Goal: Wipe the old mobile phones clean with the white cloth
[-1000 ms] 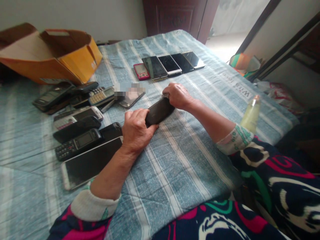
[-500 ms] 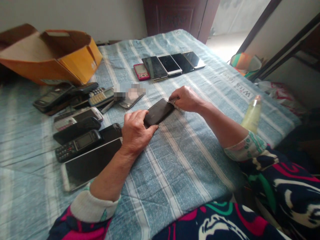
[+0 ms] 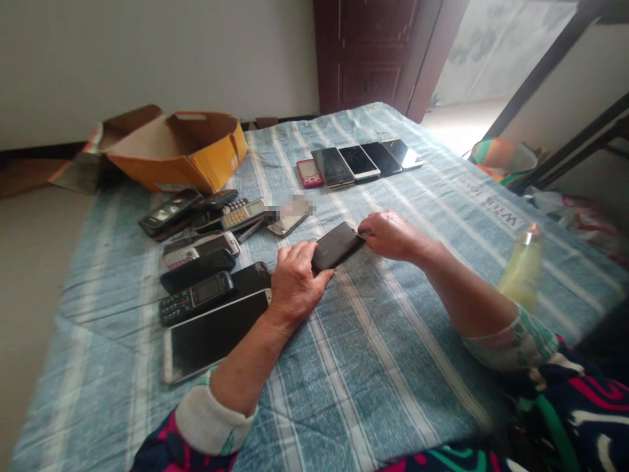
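Observation:
A dark mobile phone [image 3: 338, 246] lies between my hands on the striped blue cloth. My left hand [image 3: 297, 275] grips its left end, with the thumb along the near edge and the fingers at the far side. At the phone's right end, my right hand [image 3: 388, 234] is closed in a pinch against the corner. A small pale, crumpled-looking bit shows at those fingertips, too small to name. Beside my left wrist lies a large white-framed smartphone [image 3: 211, 341], next to a black keypad phone [image 3: 196, 298].
More old phones lie in a pile at left, including a keypad phone [image 3: 246, 215]. Beyond my hands, a red phone [image 3: 309, 173] starts a row with several smartphones [image 3: 360, 162]. An open yellow cardboard box [image 3: 216, 165] stands behind; a pale yellow-green bottle [image 3: 523, 269] is at right.
The whole view has shifted, so everything sits lower and further right. Both hands keep their places on the dark phone, my right fingers still at its corner.

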Tool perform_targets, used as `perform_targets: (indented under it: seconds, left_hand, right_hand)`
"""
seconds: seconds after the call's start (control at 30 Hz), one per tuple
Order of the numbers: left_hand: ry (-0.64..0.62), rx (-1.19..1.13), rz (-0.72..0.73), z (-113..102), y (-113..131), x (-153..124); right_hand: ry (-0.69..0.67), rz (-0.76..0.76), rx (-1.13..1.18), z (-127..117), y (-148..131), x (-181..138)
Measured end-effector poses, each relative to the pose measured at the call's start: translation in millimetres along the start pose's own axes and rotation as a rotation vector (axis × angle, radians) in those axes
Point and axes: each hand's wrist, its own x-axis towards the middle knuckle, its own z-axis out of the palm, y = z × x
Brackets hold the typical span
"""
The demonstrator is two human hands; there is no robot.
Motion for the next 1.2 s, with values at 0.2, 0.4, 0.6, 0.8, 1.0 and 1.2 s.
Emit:
perform_targets:
  seconds: [0.2,0.4,0.6,0.8,1.0,1.2]
  left_hand:
    - [-0.009,0.013,0.010,-1,1,-2]
    - [0.001,0.048,0.003,2,0,-1]
    - [0.001,0.048,0.003,1,-4,-1]
    - [-0.024,0.039,-0.024,-3,1,-2]
    - [-0.025,0.031,-0.019,-3,1,-3]
    - [-0.023,0.034,-0.011,-2,0,-5]
  right_hand:
    - [-0.028,0.001,0.010,5,-7,-9]
    - [0.079,-0.131,0.057,30,-37,-22]
    - [0.150,-0.331,-0.006,42,-55,-28]
    - [0.142,-0.240,-0.052,33,-34,-20]
    - [0.249,-0.264,-0.122,40,-36,-21]
    - [0.244,-0.375,-0.085,45,-42,-21]
